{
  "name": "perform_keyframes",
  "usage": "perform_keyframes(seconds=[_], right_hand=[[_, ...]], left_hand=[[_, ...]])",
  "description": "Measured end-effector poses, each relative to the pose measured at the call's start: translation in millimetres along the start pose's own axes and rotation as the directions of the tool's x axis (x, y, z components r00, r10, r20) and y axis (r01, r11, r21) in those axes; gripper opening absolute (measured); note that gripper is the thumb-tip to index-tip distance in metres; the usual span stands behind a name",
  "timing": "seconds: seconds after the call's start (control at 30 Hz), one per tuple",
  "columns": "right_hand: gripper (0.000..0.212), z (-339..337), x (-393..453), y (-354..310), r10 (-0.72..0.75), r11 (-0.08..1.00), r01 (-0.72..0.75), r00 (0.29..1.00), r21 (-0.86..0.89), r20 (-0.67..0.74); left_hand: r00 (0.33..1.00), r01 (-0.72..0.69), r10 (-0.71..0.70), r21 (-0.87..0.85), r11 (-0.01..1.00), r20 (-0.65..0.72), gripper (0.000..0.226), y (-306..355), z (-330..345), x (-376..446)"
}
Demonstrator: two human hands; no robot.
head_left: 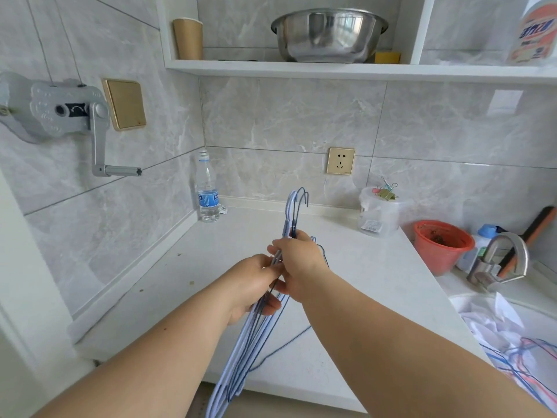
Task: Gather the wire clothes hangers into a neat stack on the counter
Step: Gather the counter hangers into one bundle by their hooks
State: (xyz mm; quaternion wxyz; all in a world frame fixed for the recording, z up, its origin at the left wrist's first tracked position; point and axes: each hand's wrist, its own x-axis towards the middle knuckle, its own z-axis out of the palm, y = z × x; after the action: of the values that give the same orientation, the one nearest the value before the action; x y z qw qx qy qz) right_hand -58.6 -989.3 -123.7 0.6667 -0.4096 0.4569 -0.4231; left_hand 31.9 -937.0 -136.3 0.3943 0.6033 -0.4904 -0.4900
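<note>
Nearest me, the lower ends of the wire hangers (241,351) dangle past the counter's (346,297) front edge. I have both hands closed on the bundle above the middle of the counter: my left hand (256,285) grips the light and dark blue wires from the left, my right hand (301,263) is clamped just beside it from the right, the two touching. The hooks rise together above my knuckles, tilted toward the back wall. In the back left corner stands a water bottle (207,191). Near the back edge sits a clear tub (379,212) holding binder clips, and beyond the right edge an orange pot (440,245) beside the tap (500,257).
</note>
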Motion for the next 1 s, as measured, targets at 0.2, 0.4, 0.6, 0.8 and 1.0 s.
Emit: perform_keyframes(seconds=[0.2, 0.4, 0.6, 0.8, 1.0], right_hand=[[0.045, -23, 1, 3, -0.145, 0.964, 0.179, 0.974, -0.196, 0.176], [0.033, -125, 27, 12, -0.282, 0.442, -0.038, 0.943, -0.896, -0.179], [0.018, -174, 36, 43, -0.029, -0.022, -0.246, 0.969, -0.969, -0.246], [0.006, -171, 41, 51, -0.092, -0.086, -0.258, 0.964, -0.962, -0.250], [0.020, -174, 44, 49, -0.057, -0.172, -0.147, 0.989, -0.974, -0.139]], left_hand=[[0.994, -0.042, 0.035, -0.060, 0.997, -0.108, 0.018, 5, -1, 8], [0.987, -0.038, 0.033, -0.028, 0.999, -0.158, 0.019, 0, -3, 16], [0.979, -0.062, 0.058, -0.014, 0.998, -0.198, 0.018, 2, 3, 22], [0.969, -0.078, 0.082, 0.024, 0.997, -0.234, 0.018, 3, 1, 26], [0.964, -0.068, 0.076, 0.039, 0.997, -0.256, 0.017, -2, -6, 27]])
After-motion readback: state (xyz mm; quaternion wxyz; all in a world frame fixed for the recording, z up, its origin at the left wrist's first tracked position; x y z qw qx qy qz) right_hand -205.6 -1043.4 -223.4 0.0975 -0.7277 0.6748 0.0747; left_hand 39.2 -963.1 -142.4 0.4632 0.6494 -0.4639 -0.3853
